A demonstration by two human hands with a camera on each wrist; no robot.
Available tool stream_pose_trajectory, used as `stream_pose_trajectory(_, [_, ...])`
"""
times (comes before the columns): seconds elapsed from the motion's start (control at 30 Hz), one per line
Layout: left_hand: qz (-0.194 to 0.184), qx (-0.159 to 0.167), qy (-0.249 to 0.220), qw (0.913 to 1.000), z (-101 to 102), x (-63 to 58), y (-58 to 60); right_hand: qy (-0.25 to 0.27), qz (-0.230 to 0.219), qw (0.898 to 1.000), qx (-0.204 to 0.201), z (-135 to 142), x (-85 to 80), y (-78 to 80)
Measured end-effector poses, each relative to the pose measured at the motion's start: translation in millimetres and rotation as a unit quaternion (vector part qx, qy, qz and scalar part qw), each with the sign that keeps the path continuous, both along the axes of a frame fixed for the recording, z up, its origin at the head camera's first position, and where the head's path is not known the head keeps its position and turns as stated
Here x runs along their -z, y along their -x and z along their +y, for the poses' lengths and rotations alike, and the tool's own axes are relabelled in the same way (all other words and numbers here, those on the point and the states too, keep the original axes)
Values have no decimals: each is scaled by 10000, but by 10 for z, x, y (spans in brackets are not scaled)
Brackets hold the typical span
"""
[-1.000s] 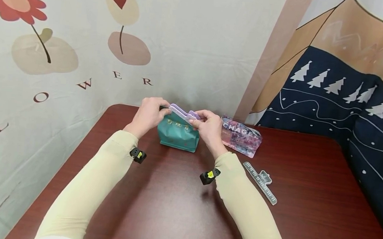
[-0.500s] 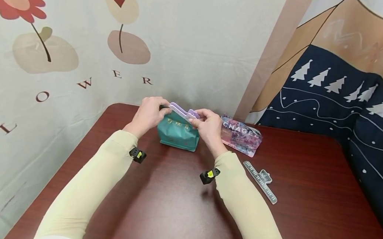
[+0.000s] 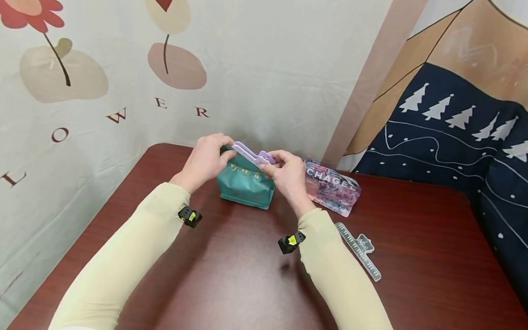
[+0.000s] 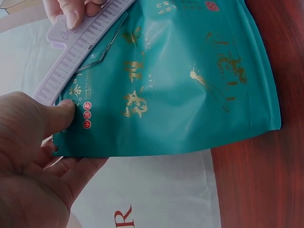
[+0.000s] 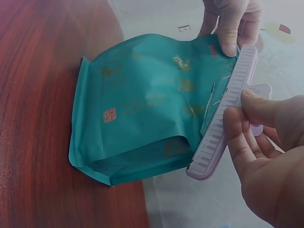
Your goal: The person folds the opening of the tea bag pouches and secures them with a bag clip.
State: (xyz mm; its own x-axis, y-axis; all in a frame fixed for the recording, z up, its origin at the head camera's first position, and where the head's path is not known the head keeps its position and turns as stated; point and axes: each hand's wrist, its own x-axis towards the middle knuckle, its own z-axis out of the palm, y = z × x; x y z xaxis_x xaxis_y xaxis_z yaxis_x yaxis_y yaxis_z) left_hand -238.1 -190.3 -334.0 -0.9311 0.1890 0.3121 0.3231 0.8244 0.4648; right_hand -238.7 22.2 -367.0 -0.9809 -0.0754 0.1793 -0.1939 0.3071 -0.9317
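A teal tea bag [image 3: 246, 187] with gold lettering stands on the table. Along its top edge lies a long purple clip [image 5: 222, 118] printed with piano keys. My left hand [image 3: 205, 158] pinches the bag's top corner between thumb and fingers, close to one end of the clip. With thumb and fingers my right hand [image 3: 288, 176] grips the handle of the purple clip. In the left wrist view the left thumb [image 4: 59, 118] presses on the bag front. How far the clip's two bars are apart is hard to tell.
On the dark red table [image 3: 238, 275], a pink and purple bag [image 3: 331, 187] lettered CHAGEL lies right of the teal bag. Nearer, beside the right forearm, lies a clear piano-key clip [image 3: 359, 251]. A printed cloth [image 3: 276, 58] hangs behind the table.
Both hands, the purple clip and the teal bag stay almost where they were. Only a slight shift of the right forearm and of the head view shows.
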Motion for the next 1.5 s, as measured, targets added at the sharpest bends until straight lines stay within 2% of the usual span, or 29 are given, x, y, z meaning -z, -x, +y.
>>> stream_pose_trajectory(0.23, [134, 11, -114, 9998, 20, 23, -26, 9, -286, 9993, -242, 33, -26, -2])
stream_pose_trajectory(0.5, [-1, 33, -205, 9998, 32, 32, -71, -131, -249, 9977, -619, 113, -39, -38])
stream_pose_trajectory(0.73, [168, 175, -272, 9993, 27, 39, -102, -354, -540, 9940, -884, 177, -116, -106])
stream_pose_trajectory(1.03, [338, 358, -19, 9988, 59, 0, -152, -616, -457, 9926, -938, 271, -150, -153])
stream_pose_trajectory(1.23, [445, 508, 77, 9977, 88, -42, -226, -784, -392, 9921, -897, 353, -158, -204])
stream_pose_trajectory(1.5, [822, 711, 122, 9940, 160, -48, -327, -1279, -416, 9866, -925, 569, -105, -295])
